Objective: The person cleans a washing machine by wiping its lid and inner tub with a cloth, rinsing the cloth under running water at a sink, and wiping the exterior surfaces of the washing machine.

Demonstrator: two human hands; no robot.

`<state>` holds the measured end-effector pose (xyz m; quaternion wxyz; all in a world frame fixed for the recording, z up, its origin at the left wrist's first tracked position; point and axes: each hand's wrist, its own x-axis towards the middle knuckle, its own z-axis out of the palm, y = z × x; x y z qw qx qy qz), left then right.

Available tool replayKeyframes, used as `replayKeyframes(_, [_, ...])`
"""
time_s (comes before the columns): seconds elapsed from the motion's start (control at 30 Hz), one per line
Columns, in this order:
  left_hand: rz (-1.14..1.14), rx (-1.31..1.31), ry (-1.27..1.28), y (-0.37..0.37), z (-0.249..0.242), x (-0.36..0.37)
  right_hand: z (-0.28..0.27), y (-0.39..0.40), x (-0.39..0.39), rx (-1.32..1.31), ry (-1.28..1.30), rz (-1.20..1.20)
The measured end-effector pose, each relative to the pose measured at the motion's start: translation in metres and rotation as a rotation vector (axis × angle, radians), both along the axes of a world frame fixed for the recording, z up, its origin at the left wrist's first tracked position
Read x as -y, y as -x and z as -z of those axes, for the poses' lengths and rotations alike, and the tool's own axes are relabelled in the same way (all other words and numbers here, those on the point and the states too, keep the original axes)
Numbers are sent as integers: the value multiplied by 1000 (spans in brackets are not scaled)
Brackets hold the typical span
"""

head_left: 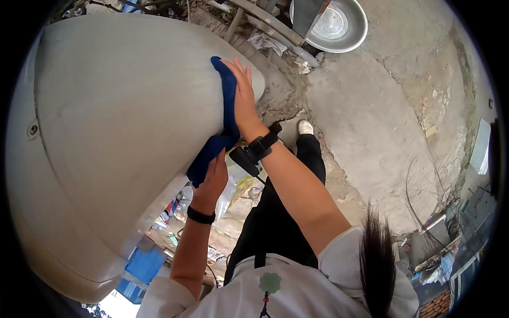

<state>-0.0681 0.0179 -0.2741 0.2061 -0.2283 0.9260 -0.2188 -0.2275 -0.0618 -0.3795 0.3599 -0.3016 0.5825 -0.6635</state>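
Note:
A dark blue cloth [229, 106] lies bunched in a long strip against a large, smooth, off-white rounded body [127, 90]. My right hand [245, 100] rests along the upper part of the cloth, its fingers stretched out and pointing up near the body's tapered end. Lower and to the left, my left hand [212, 177] grips the cloth's other end, with the fingertips partly hidden by the fabric. A black wristband with a small box-shaped device [260, 148] is strapped to my right wrist. Another black band [201, 214] circles my left wrist.
A round metal basin [344, 32] stands on the concrete ground [366, 116] at the top right. Wooden boards [268, 21] and debris lie beside it. A blue object [146, 263] shows under the off-white body, and clutter fills the lower right edge.

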Motion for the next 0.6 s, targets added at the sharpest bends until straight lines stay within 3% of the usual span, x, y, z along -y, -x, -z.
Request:
replayKeyframes(0.1, [-195,-207,-121,16,41,1,74,-12,-4,42,-161,0])
replayKeyframes(0.2, [-249,-337,-230,19,84,6,165,-20,1,-10,-255,-52])
replayKeyframes(0.3, [-304,-253,-243,23,117,3,234,-19,-1,-122,-340,-111])
replayKeyframes(0.33, [-326,-237,-262,21,124,-1,244,-17,-4,-56,-261,-78])
replayKeyframes(0.37, [-442,-208,-329,13,132,-10,254,-15,-2,195,-333,-57])
replayKeyframes(0.4, [-432,-206,-324,5,135,-14,254,-14,3,441,-398,-38])
replayKeyframes(0.43, [-417,-211,-312,-2,135,-15,249,-16,4,444,-408,-43])
replayKeyframes(0.53, [-331,-279,-220,-18,123,-22,185,-38,-22,30,-313,83])
replayKeyframes(0.6, [-331,-277,-258,-53,116,-37,105,-50,-35,78,-74,86])
